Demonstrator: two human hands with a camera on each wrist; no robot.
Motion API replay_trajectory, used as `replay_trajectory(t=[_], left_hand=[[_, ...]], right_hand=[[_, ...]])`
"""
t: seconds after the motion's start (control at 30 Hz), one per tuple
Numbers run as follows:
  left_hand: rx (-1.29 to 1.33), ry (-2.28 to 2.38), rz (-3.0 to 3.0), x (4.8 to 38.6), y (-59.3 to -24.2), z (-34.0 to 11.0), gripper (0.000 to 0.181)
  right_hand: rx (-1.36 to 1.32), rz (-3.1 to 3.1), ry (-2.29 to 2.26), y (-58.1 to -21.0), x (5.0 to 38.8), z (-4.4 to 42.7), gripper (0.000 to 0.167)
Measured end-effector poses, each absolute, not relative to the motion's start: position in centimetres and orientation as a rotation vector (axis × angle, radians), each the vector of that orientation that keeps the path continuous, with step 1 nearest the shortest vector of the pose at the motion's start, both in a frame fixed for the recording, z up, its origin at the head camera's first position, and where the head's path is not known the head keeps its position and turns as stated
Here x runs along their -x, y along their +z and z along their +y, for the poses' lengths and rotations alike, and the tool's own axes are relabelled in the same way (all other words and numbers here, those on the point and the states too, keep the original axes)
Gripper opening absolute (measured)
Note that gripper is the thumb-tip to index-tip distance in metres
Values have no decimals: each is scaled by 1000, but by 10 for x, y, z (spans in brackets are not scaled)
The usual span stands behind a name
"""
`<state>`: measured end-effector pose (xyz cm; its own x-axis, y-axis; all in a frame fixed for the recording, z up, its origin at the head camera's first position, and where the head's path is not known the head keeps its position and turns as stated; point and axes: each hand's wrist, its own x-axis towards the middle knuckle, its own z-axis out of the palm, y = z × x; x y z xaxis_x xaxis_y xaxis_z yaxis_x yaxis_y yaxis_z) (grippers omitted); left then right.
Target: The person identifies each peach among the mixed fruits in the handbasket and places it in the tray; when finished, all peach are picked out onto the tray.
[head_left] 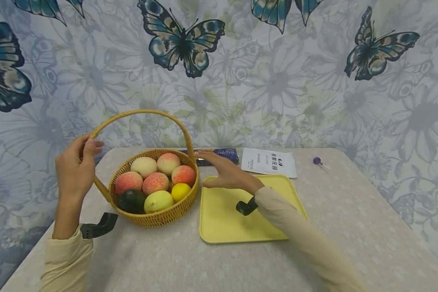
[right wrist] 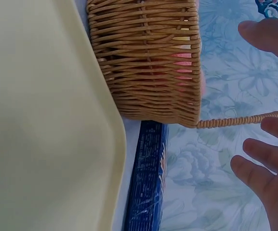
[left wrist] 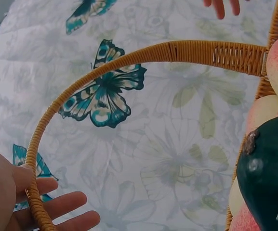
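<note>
A woven basket point(head_left: 157, 219) with a tall arched handle point(head_left: 142, 112) stands at the left of the table. It is filled with several peaches point(head_left: 155, 183), a dark green fruit point(head_left: 131, 201), a pale yellow lemon-like fruit point(head_left: 159, 202) and a smaller bright yellow fruit point(head_left: 181, 192). At the handle's left side is my left hand point(head_left: 76, 168); the left wrist view shows its fingers point(left wrist: 64, 204) extended behind the handle, not wrapped round it. My right hand point(head_left: 228, 172) hovers by the basket's right side with spread fingers and holds nothing. Whether it touches the handle, I cannot tell.
A yellow tray point(head_left: 237, 227) lies right of the basket under my right forearm. Behind are a dark blue package point(head_left: 222, 155) and a white printed packet point(head_left: 268, 162). A small purple lollipop-like item point(head_left: 316, 160) lies far right. Butterfly-patterned cloth point(head_left: 277, 101) hangs behind the table.
</note>
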<state>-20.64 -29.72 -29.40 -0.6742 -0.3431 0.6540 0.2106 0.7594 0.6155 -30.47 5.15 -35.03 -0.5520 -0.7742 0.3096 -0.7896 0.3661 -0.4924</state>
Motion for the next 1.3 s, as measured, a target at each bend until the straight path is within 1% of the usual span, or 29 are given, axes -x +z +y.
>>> replay_trajectory(t=[0.3,0.47,0.67,0.83,1.1,1.3], left_hand=[[-99,-839,-2149,206,-295,-295,41],[-103,-822,-2147,206,-295,-295,41],[-86,-788,-2125,206,-295,-296,40],[-108,-771,-2130,203,-296,-297,40],[-106,-767,-2129,201,-298,-297,40],[-117,-777,-2140,199,-299,-296,40]], right_hand=[[-1454,-2681,954,-342,315,30,74],[-1481,-2761,876,-342,318,21,71],[-1515,-2726,947,-340,320,12,66],[-1573,-2709,798,-345,320,-1,63],[-1556,-2760,597,-353,322,-15,62],[-1564,-2817,549,-357,324,-21,61]])
